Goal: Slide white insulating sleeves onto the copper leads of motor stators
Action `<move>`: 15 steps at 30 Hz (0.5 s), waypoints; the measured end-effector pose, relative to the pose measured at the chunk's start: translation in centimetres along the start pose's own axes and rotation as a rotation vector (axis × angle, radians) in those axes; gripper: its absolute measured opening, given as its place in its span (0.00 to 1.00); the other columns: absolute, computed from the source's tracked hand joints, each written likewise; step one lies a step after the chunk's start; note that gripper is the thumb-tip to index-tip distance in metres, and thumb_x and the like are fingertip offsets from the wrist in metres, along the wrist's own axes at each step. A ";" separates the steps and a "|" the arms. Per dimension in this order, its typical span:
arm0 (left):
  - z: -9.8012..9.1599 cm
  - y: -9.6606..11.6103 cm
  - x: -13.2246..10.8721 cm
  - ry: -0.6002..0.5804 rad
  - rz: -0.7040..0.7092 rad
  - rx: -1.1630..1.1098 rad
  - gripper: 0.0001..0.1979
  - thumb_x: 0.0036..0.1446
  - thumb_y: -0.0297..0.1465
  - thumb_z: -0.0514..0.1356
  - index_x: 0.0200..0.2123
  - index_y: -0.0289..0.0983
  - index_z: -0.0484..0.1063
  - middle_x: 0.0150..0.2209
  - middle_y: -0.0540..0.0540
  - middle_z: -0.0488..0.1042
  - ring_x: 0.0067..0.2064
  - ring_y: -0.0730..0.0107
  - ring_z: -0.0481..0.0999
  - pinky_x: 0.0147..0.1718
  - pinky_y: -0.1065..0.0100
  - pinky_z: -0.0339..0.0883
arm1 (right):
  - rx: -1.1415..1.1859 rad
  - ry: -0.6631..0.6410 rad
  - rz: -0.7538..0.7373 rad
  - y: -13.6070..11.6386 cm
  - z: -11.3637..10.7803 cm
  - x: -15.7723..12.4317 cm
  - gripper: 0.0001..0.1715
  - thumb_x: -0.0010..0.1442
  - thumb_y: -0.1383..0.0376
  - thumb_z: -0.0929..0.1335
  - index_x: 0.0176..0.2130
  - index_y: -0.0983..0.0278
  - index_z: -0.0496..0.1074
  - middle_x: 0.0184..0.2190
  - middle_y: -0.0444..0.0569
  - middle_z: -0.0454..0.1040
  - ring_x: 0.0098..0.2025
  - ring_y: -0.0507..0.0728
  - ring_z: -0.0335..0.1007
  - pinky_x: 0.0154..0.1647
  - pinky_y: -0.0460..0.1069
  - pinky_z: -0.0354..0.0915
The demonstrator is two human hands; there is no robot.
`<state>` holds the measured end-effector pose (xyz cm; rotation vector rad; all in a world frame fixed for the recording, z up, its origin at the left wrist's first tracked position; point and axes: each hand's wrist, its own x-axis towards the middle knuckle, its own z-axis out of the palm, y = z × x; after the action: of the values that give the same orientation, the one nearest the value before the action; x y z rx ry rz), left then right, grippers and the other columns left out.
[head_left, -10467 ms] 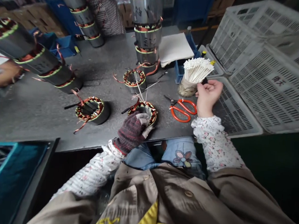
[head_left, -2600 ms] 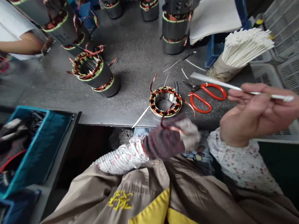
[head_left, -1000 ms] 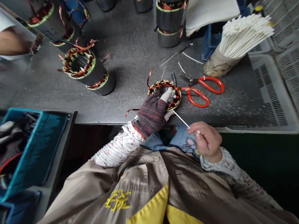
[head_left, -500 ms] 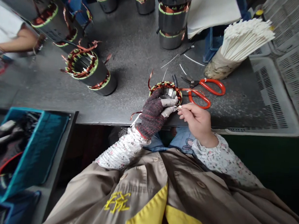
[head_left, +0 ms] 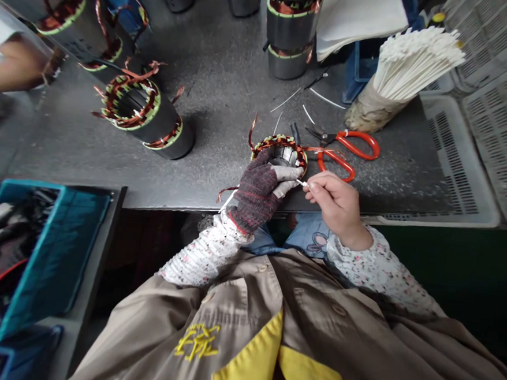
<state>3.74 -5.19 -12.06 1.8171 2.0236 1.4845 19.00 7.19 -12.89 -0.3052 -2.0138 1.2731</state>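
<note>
A motor stator (head_left: 288, 142) with copper windings and green-yellow insulation stands at the table's front edge. My left hand (head_left: 260, 184), in a dark knit glove with pale fingertips, is closed over its near rim, hiding much of its side. My right hand (head_left: 337, 204), bare, pinches a thin white tie (head_left: 301, 183) beside that rim. The tie stretches taut between the rim and my fingers. Just beyond my right hand lie red-handled scissors (head_left: 356, 145), their blades parted. Copper leads stick out from the stator on both sides.
More stators stand at left (head_left: 170, 132) and at the back (head_left: 288, 36). A bundle of white ties (head_left: 411, 73) fills a wrapped holder at right. White offcuts (head_left: 327, 98) lie behind the scissors. A teal bin (head_left: 76, 247) sits lower left. A co-worker's arm (head_left: 19, 66) shows at far left.
My right hand has drawn slightly away from the stator, and more of the white tie shows. My left hand keeps its hold. The whole view has shifted a little.
</note>
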 end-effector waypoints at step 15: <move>0.0 -0.4 0.1 0.006 0.242 0.230 0.08 0.71 0.31 0.59 0.50 0.41 0.75 0.44 0.48 0.82 0.48 0.65 0.83 0.61 0.50 0.71 | -0.271 -0.258 0.069 -2.2 -1.0 1.5 0.20 0.66 0.60 0.66 0.23 0.62 0.66 0.22 0.45 0.66 0.26 0.53 0.61 0.29 0.51 0.54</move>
<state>3.44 -5.05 -12.21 2.2185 2.1177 1.3558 19.04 7.60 -10.06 -0.3552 -2.4219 1.1260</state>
